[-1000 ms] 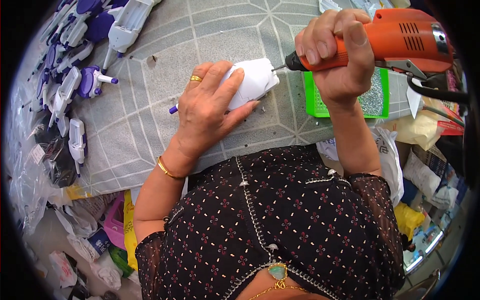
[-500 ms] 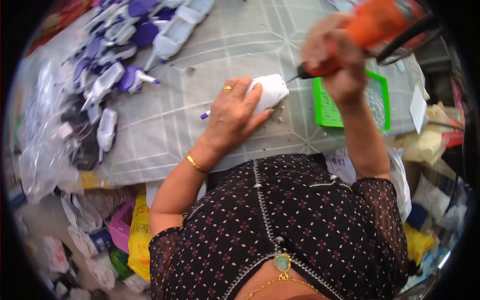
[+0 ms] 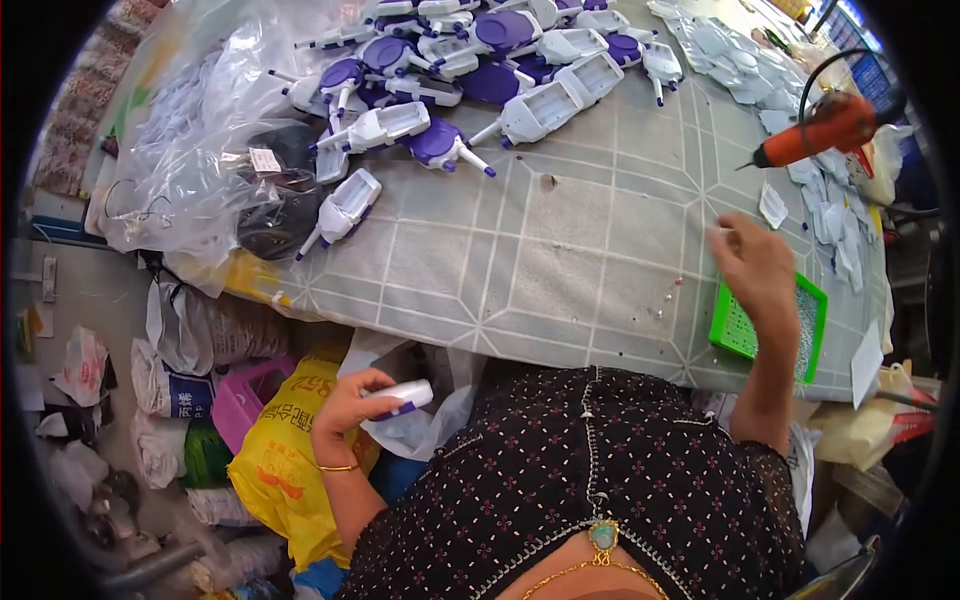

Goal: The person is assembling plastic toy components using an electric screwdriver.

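Below the table's near edge, at my left side, my left hand (image 3: 350,402) is closed around a white plastic piece with a purple underside (image 3: 408,396). My fingers cover one end of it. Over the right part of the table, my right hand (image 3: 758,262) holds nothing that I can see, its fingers apart and loosely bent. Its wrist passes above a green basket (image 3: 718,322) of small silvery parts. Beyond that hand, an orange electric screwdriver (image 3: 815,132) with a black nose points left; whether it hangs or rests I cannot tell.
White-and-purple plastic pieces (image 3: 490,85) lie heaped at the far middle of the table (image 3: 560,270). Flat white parts (image 3: 735,60) are spread along the far right. Clear plastic bags (image 3: 200,170) cover the left end; a yellow bag (image 3: 290,460) stands below the edge.
My right hand has let go of the electric screwdriver and come down. My left hand has carried the white-and-purple piece off the table, down to the left. The view has shifted.
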A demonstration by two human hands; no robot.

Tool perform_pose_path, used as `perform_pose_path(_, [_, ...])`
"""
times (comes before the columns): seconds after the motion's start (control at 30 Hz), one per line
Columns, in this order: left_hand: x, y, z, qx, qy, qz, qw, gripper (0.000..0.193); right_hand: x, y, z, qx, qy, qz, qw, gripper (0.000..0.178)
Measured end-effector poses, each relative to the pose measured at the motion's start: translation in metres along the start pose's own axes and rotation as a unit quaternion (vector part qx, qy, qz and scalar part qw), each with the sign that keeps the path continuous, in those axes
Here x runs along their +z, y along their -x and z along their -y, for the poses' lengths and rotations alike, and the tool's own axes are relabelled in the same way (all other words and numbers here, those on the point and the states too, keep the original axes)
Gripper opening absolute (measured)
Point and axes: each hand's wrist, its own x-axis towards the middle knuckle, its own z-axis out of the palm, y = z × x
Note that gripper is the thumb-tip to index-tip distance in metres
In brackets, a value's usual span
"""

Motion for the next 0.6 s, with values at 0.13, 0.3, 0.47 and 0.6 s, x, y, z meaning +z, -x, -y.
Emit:
perform_pose_path(0.13, [0.003,-0.053,0.076,-0.046,-0.025,-0.066,0.996,0.041,0.058,-0.073,0.059,-0.321,-0.057,-0.128,0.937,0.039])
perform_pose_path(0.3, [0.025,-0.125,0.154,0.157,-0.396,-0.324,0.844,0.043,0.104,-0.182,0.134,-0.469,0.119,-0.322,0.814,0.043])
perform_pose_path(0.47, [0.027,-0.040,-0.034,0.049,-0.185,-0.047,0.980,0.037,0.103,-0.190,0.105,-0.491,0.194,-0.260,0.808,0.023])
perform_pose_path(0.6, [0.060,-0.030,-0.110,0.273,0.033,0.005,0.961,0.043,0.120,-0.143,0.077,-0.484,0.099,-0.287,0.821,0.020])
